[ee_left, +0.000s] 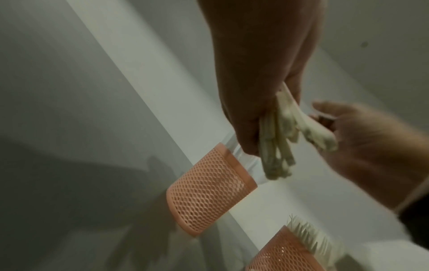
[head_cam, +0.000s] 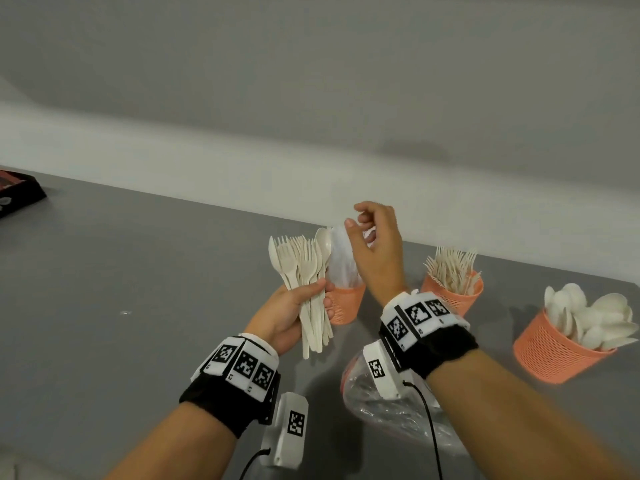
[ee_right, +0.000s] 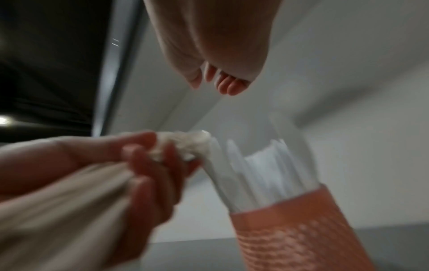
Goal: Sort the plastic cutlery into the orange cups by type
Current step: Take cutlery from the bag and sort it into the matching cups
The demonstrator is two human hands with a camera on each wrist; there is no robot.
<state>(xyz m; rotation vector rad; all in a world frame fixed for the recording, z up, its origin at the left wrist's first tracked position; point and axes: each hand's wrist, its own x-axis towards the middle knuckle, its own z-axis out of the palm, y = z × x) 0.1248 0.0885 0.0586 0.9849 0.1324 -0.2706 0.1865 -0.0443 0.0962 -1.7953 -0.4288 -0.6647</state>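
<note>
My left hand (head_cam: 294,306) grips a fanned bundle of cream plastic cutlery (head_cam: 304,271), mostly forks with a knife and a spoon. Just behind it stands an orange mesh cup (head_cam: 346,306) holding pale, translucent knives (ee_right: 255,165). My right hand (head_cam: 374,244) hovers above that cup with fingers loosely curled and nothing in them. A second orange cup (head_cam: 457,296) to the right is full of forks, and a third (head_cam: 561,348) at the far right is full of spoons. In the left wrist view the bundle (ee_left: 278,143) hangs over the knife cup (ee_left: 209,188).
A crumpled clear plastic bag (head_cam: 388,403) lies on the grey table (head_cam: 138,306) under my right wrist. A black and red box (head_cam: 17,192) sits at the far left edge. A pale wall runs along the back of the table.
</note>
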